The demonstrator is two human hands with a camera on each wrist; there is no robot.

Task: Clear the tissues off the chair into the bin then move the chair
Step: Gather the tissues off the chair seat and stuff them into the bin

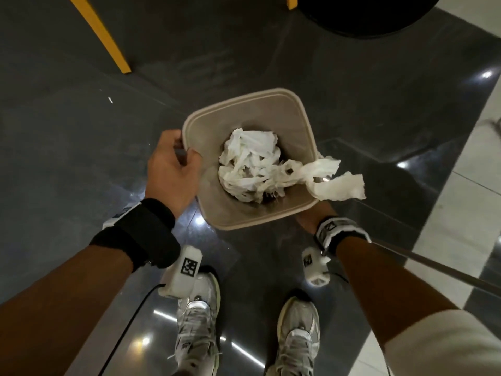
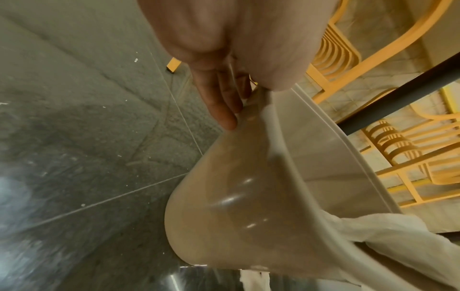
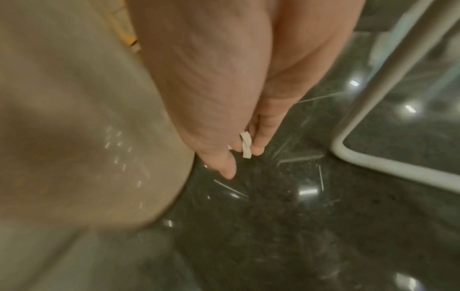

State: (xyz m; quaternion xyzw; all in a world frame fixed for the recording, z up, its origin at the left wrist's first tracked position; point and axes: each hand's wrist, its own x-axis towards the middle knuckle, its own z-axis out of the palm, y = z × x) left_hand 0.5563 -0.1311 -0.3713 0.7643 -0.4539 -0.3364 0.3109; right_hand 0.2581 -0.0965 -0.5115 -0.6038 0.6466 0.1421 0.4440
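A beige plastic bin (image 1: pixel 294 115) is lifted off the dark floor in front of me. My left hand (image 1: pixel 184 154) grips its left rim, thumb inside and fingers (image 2: pixel 219 102) down the outer wall (image 2: pixel 236 196). Crumpled white tissues (image 1: pixel 249 161) fill the bottom, and one long tissue (image 1: pixel 336 183) hangs out over the right rim, also seen as a tissue strip (image 2: pixel 388 236). My right hand (image 1: pixel 311 215) is mostly hidden below the near right corner. In the right wrist view its fingers (image 3: pixel 224 163) lie straight along the bin wall (image 3: pixel 74 118), with a small tissue scrap (image 3: pixel 246 147) between them.
A yellow chair leg (image 1: pixel 108 39) stands at the back left and a black round base (image 1: pixel 366 14) at the back right. More yellow chairs (image 2: pixel 348 49) are beyond the bin. A metal frame (image 3: pixel 373 98) stands close on my right. My feet (image 1: pixel 198 316) are below.
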